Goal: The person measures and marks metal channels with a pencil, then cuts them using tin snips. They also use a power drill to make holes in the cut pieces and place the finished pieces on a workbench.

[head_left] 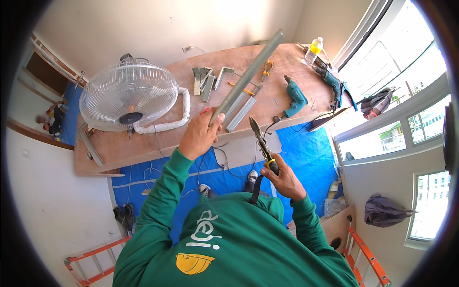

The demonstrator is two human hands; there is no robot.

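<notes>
A long grey metal channel (253, 69) slants up and away over the wooden table, its near end gripped in my left hand (200, 134). Something red shows beside those fingers, too small to make out. My right hand (283, 178) is wrapped around the black and yellow handles of tin snips (261, 141). Their blades point up toward the table's front edge, apart from the channel. On the table behind lie a shorter metal channel (242, 114), several bent metal pieces (207, 89), a yellow pencil (246, 91) and orange-handled pliers (267, 71).
A wire-caged fan (129, 98) takes up the table's left side. To the right are a teal drill (295, 98), a second power tool (330, 81) and a water bottle (313, 50). Cables cross the blue floor sheet (306, 148). Orange ladders (367, 253) stand behind me on both sides.
</notes>
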